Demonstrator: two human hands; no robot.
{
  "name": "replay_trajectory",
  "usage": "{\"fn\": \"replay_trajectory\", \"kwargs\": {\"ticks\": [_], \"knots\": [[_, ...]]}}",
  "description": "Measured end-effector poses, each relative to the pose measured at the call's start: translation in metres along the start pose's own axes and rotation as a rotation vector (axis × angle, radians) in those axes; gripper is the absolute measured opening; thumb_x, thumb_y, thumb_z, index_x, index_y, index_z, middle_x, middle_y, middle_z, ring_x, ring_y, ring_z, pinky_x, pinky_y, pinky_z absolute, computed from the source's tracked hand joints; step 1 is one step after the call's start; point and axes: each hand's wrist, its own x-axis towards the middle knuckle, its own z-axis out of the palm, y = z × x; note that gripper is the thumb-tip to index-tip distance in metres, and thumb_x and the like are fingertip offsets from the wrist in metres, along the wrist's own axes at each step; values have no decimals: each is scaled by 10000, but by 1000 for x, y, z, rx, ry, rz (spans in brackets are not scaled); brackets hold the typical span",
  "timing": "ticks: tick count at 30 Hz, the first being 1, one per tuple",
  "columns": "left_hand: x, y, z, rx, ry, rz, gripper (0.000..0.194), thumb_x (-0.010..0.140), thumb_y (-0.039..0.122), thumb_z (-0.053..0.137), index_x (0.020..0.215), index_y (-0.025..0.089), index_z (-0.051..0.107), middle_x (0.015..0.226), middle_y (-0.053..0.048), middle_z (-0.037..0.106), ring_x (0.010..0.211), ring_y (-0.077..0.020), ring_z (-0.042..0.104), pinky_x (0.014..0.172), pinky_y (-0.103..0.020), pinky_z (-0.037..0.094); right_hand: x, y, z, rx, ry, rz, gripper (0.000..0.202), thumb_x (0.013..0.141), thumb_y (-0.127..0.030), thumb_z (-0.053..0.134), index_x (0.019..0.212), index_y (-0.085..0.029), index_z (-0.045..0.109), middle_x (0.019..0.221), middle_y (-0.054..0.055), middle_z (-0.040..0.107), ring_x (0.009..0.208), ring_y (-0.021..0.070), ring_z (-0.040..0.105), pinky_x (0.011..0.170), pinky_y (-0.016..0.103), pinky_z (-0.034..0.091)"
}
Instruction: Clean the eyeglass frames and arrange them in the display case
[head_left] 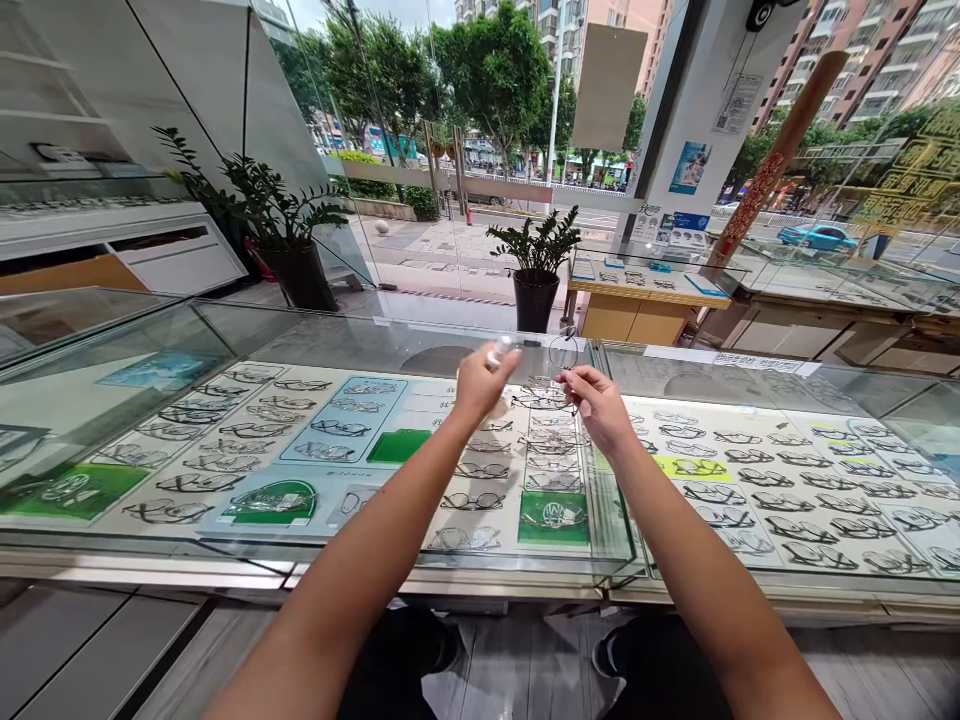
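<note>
My left hand is closed round a small whitish bottle, blurred by motion, above the glass display case. To its right, my right hand pinches a thin-rimmed pair of glasses, one round lens standing upright above the fingers. The two hands are apart. Below them, rows of glasses lie inside the case on white and blue panels, with green cards among them.
A second glass case with more glasses joins on the right. Potted plants stand behind the case, by the window. A wooden counter is at the back right. My legs are below the case's front edge.
</note>
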Motion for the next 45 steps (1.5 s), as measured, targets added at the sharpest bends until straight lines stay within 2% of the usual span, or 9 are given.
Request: {"fn": "replay_trajectory", "kwargs": {"ticks": [4, 11, 19, 24, 26, 29, 33, 39, 45], "knots": [[26, -43, -16, 75, 371, -231, 157, 928, 242, 630, 1078, 227, 588, 1025, -79, 697, 917, -248, 643, 821, -351, 483, 2, 3, -4, 3, -15, 1, 305, 733, -522, 924, 840, -272, 787, 934, 31, 786, 773, 175, 567, 707, 331, 444], [37, -93, -29, 141, 550, -409, 238, 979, 166, 519, 1214, 199, 529, 1238, -176, 691, 1136, -305, 670, 1032, -440, 503, 5, 7, -7, -10, -2, 7, 304, 728, -519, 926, 835, -271, 786, 939, 34, 787, 741, 173, 547, 679, 334, 430], [38, -98, -29, 187, 575, -479, 336, 954, 119, 548, 1280, 182, 496, 1269, -199, 676, 1207, -338, 669, 1065, -485, 496, 5, 6, -6, 39, -8, 13, 272, 728, -482, 946, 831, -269, 811, 922, 27, 783, 737, 159, 520, 675, 320, 399], [29, -65, -30, 380, 716, -276, 677, 926, 264, 675, 1512, 152, 355, 1641, -286, 326, 1565, -379, 354, 1276, -533, 281, 3, 2, -6, 62, 4, 33, 292, 702, -480, 969, 827, -263, 817, 929, 30, 782, 740, 152, 513, 681, 312, 401], [24, -48, -28, 501, 689, -71, 720, 941, 307, 671, 1554, 136, 337, 1658, -280, 299, 1585, -384, 318, 1283, -524, 266, 3, 1, -6, 70, 6, 31, 294, 695, -477, 974, 824, -264, 819, 929, 30, 781, 739, 149, 513, 681, 310, 402], [19, -33, -19, 559, 392, 93, 510, 1000, 283, 573, 1485, 155, 482, 1513, -225, 502, 1459, -368, 474, 1218, -501, 350, 4, 2, -7, 76, -1, 21, 281, 709, -477, 967, 829, -268, 823, 932, 28, 781, 735, 147, 508, 680, 308, 402], [17, -41, -5, 563, -22, -65, 397, 983, 242, 588, 1376, 196, 624, 1413, -189, 606, 1384, -384, 523, 1190, -513, 363, 5, 5, -8, 67, -15, 10, 272, 731, -483, 956, 841, -271, 825, 941, 28, 783, 745, 148, 514, 686, 306, 405], [19, -68, -5, 439, -34, -300, 367, 865, 140, 687, 1232, 150, 672, 1321, -247, 671, 1299, -414, 605, 1096, -506, 443, 5, 5, -8, 45, -16, 3, 276, 740, -492, 946, 853, -274, 819, 946, 30, 782, 757, 158, 523, 689, 315, 406], [33, -63, -11, 73, 164, -362, 314, 916, 243, 610, 1226, 204, 639, 1198, -158, 727, 1088, -316, 684, 903, -397, 524, 5, 3, -7, 43, -11, 5, 279, 734, -489, 941, 848, -270, 811, 944, 31, 780, 752, 158, 520, 687, 318, 399]]}}
